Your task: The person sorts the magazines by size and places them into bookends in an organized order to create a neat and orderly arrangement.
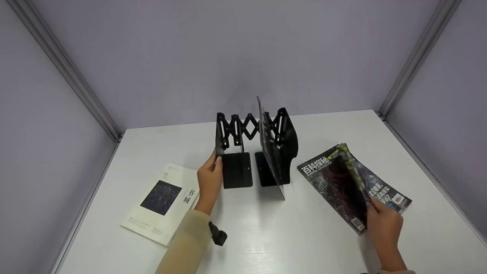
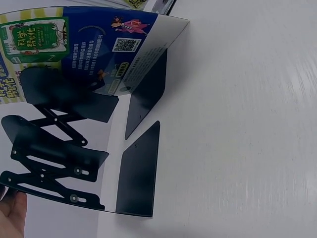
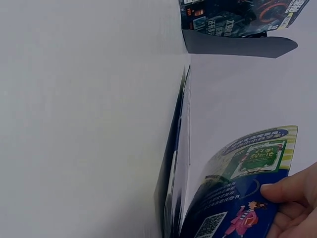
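A black expandable bookend [image 1: 236, 171] stands at the back of the table, its crisscross links spread out. My left hand [image 1: 207, 180] grips the bookend's left end plate, fingers behind and thumb in front. One magazine [image 1: 269, 146] leans upright against the bookend's right side; its blue and yellow cover shows in the left wrist view. My right hand [image 1: 384, 224] pinches the near right edge of a dark-covered magazine [image 1: 335, 190], which overlaps another magazine [image 1: 380, 186] at the right. In the right wrist view, the thumb presses on the held magazine's blue back cover [image 3: 247, 198].
A cream-coloured book [image 1: 163, 205] with a dark square picture lies flat at the left of the white table [image 1: 258, 236]. Pale panels [image 1: 243, 57] enclose the table at the back and both sides.
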Demonstrator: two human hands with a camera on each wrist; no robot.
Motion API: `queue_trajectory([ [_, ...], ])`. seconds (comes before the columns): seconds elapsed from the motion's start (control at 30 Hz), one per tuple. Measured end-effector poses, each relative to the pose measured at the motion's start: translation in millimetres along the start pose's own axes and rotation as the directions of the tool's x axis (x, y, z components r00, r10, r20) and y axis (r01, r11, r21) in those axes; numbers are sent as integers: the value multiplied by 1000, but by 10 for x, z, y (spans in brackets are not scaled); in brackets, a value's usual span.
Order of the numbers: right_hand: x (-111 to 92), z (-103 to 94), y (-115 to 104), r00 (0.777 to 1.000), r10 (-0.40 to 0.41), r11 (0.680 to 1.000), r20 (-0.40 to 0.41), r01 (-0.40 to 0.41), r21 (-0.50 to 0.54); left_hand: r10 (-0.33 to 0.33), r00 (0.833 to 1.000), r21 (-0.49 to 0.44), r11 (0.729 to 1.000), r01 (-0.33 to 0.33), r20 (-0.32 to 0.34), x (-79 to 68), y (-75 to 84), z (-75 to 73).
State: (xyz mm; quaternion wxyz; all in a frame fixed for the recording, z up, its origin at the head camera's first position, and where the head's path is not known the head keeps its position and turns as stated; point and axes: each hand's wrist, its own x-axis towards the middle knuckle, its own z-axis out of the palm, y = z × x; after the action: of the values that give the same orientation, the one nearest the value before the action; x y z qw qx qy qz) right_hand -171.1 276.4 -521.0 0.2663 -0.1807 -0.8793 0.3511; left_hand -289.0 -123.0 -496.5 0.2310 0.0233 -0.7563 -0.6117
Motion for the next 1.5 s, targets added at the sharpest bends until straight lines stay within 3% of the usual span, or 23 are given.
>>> queue_trajectory([
  [0.43, -103, 29, -135, 988, -53, 983, -142, 76, 164, -19, 999, 6, 1000, 18, 33, -1, -17, -11],
  [0.77, -151, -7, -221, 980, -38, 964, -193, 86, 250, -19, 999, -10, 1000, 19, 33, -5, -31, -3],
  [1.0, -177, -58, -310, 967, -46, 945, -249, 123, 303, -40, 998, -42, 998, 42, 43, -22, 54, -14],
  [1.07, -185, -65, -330, 966, -48, 941, -255, 129, 313, -32, 999, -32, 999, 33, 40, -7, 0, -7],
  [1.4, -243, -80, -392, 961, -58, 868, -270, 182, 463, -3, 1000, 9, 1000, 3, 15, -7, -2, -6],
  [1.5, -254, -89, -407, 959, -50, 868, -279, 180, 463, 0, 1000, 11, 1000, 0, 15, -2, 0, -7],
])
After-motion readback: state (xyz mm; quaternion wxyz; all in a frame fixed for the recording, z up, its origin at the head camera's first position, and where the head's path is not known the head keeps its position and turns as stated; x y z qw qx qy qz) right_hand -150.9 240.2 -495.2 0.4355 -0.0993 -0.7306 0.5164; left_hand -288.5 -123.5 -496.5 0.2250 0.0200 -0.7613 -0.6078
